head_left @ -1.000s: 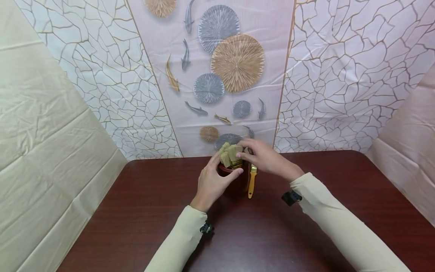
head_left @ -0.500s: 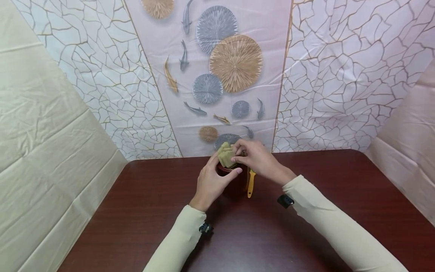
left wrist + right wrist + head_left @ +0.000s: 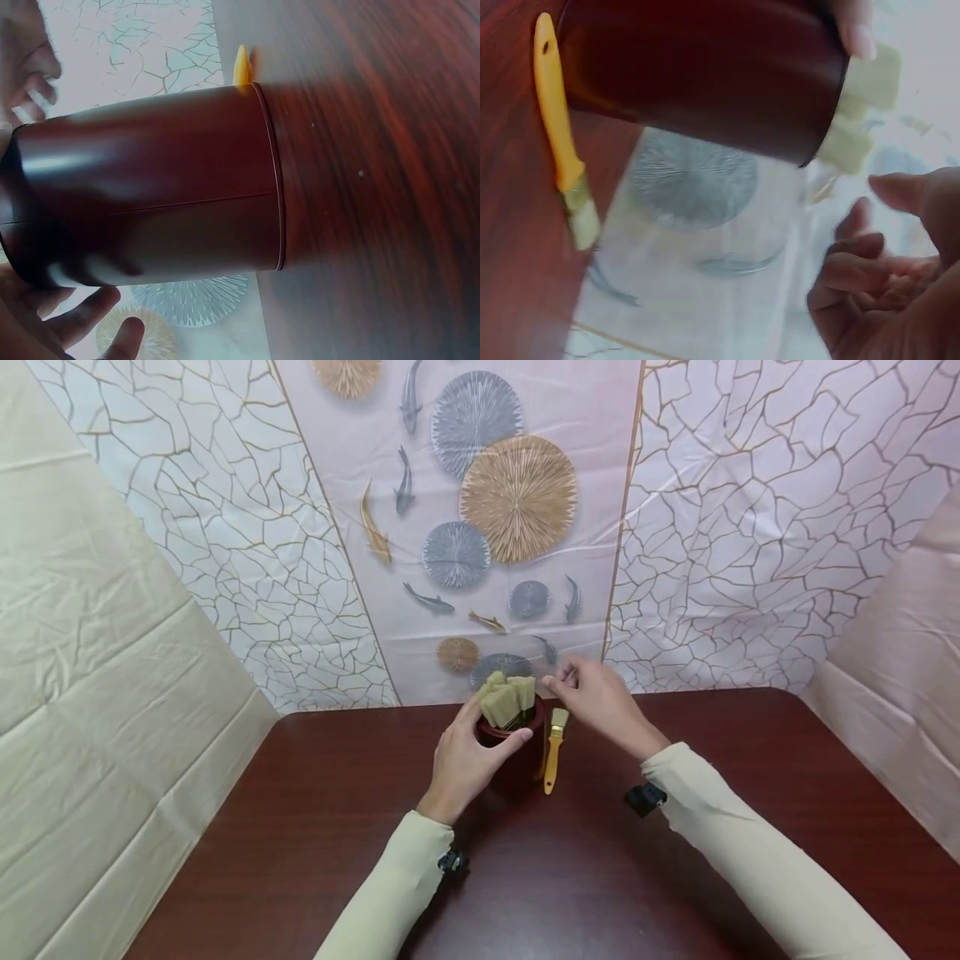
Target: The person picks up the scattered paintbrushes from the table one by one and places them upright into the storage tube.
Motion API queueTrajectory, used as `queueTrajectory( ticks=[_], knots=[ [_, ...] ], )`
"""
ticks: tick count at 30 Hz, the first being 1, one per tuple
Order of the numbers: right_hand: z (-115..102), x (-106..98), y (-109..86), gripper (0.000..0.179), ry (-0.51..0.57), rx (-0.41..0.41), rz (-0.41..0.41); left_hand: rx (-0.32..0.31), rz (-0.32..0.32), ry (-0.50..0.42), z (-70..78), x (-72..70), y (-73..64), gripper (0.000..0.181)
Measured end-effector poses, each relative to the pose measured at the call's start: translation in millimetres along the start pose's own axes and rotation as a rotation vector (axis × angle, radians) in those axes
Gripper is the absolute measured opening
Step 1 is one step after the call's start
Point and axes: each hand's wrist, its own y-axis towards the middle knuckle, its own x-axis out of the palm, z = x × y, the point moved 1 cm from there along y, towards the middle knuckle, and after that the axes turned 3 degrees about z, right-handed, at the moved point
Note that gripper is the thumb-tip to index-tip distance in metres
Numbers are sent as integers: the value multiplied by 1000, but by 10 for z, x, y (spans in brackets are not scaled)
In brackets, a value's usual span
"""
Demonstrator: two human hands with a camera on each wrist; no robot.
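Note:
A dark red cylindrical holder (image 3: 517,768) stands upright on the table, with several paintbrushes (image 3: 506,700) in it, pale bristles up. My left hand (image 3: 461,768) grips its upper part, thumb on the near side and fingers round the left side; the left wrist view shows the holder's wall (image 3: 150,172) between them. My right hand (image 3: 606,703) is raised just right of the bristles. In the right wrist view this hand (image 3: 900,277) has loosely curled fingers, thumb apart, nothing between them. One yellow-handled paintbrush (image 3: 553,758) lies on the table right beside the holder.
The dark red-brown wooden table (image 3: 315,852) reaches back to a patterned cloth backdrop (image 3: 517,502). Beige cloth (image 3: 97,693) hangs along the left side, with more cloth (image 3: 900,643) on the right.
My right hand touched the bristles in the holder, shifted left over them, then drew back to the right, uncovering them and the loose paintbrush's head. My left hand stays on the holder.

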Motion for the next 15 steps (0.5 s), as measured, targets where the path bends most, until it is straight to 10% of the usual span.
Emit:
queueTrajectory(
  ticks=[15],
  knots=[
    [768,533,101,34,138,459,-275,-22,-9,1,-3,3,-1,85]
  ],
)
